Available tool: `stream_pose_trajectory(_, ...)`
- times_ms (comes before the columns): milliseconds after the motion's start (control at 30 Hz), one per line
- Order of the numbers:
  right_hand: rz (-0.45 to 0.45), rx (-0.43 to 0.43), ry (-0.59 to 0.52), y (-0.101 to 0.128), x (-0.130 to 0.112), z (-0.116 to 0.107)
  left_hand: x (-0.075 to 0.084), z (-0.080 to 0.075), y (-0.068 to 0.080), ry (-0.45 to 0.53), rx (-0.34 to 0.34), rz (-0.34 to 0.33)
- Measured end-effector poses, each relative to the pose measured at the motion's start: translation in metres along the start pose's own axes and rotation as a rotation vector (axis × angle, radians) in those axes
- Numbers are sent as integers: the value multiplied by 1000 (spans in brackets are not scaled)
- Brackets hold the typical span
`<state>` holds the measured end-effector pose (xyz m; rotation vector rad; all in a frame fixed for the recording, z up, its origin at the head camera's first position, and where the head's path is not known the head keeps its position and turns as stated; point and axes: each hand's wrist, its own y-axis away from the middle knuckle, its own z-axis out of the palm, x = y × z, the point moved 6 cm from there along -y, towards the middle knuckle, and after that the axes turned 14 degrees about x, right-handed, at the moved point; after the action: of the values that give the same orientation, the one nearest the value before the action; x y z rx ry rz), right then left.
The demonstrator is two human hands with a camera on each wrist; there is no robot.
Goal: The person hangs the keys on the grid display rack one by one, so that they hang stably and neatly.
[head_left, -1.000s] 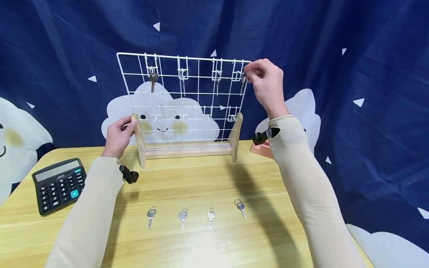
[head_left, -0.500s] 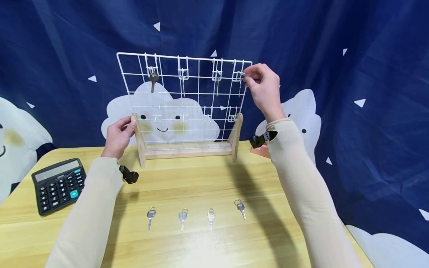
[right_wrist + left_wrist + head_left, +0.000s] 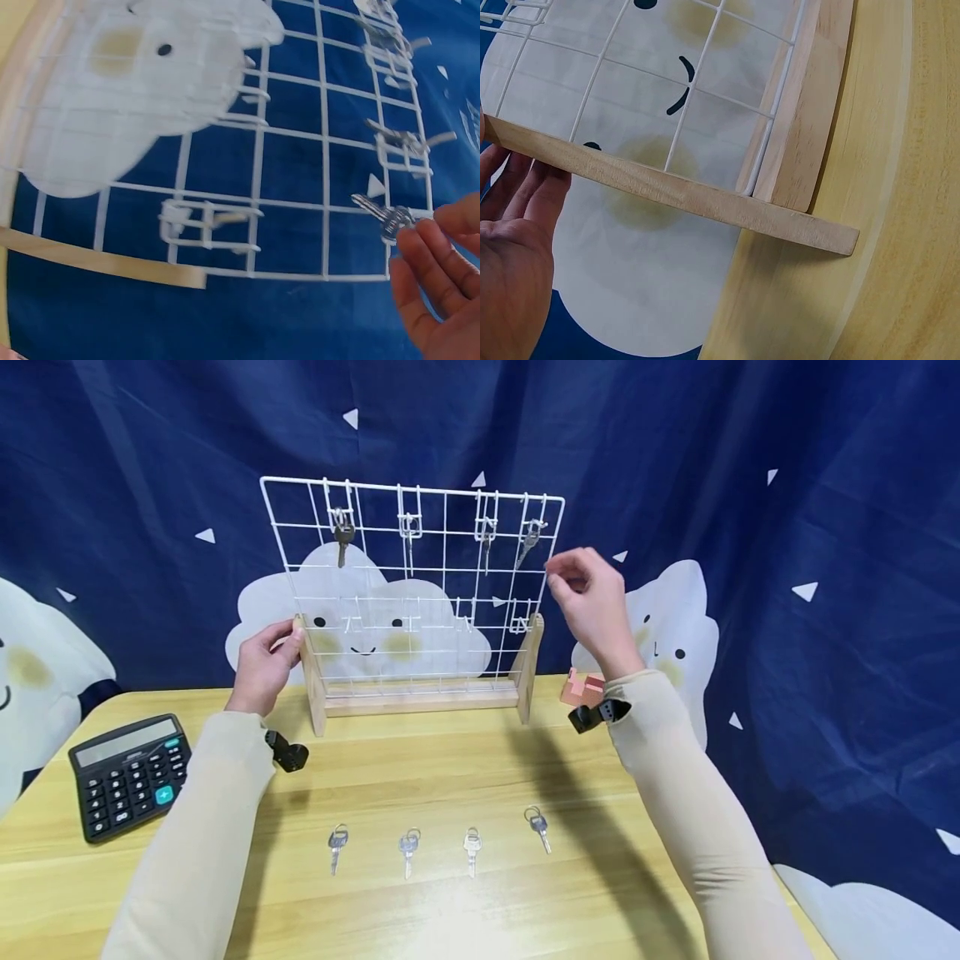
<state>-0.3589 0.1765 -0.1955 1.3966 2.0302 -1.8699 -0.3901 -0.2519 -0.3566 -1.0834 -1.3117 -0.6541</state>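
Note:
A white wire grid rack (image 3: 444,532) stands upright in a wooden base (image 3: 420,700). My left hand (image 3: 264,667) grips the top of its left wooden upright (image 3: 667,189), fingers behind the wood in the left wrist view. On the upper row of hooks hang a dark key (image 3: 343,537), two more keys in the middle, and a silver key (image 3: 529,540) at the right, which hangs tilted. My right hand (image 3: 594,602) is just right of and below that silver key, fingers loosely bent and holding nothing. In the right wrist view its fingertips overlap the key's ring end.
Several keys with rings lie in a row on the table (image 3: 375,918), the rightmost key (image 3: 538,830) set slightly higher. A black calculator (image 3: 131,777) lies at the left. A pink block-like object (image 3: 582,688) stands behind my right wrist. Lower hooks (image 3: 519,625) carry no keys.
My right hand has let go of the silver key at the upper right hook and moved down from it. The key now hangs free at a tilt. The left hand keeps its grip.

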Motion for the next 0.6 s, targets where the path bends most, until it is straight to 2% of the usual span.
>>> stream_pose_trajectory(233, -2, -231, -5, 43, -2, 24, 0, 0, -1, 0, -17, 4)
stream_pose_trajectory(433, -61, -461, -12, 84, -15, 58, -2, 1, -4, -10, -19, -12)
stream_pose_trajectory(600, -61, -634, -30, 117, -23, 88, -3, 2, -4, -5, -25, 1)
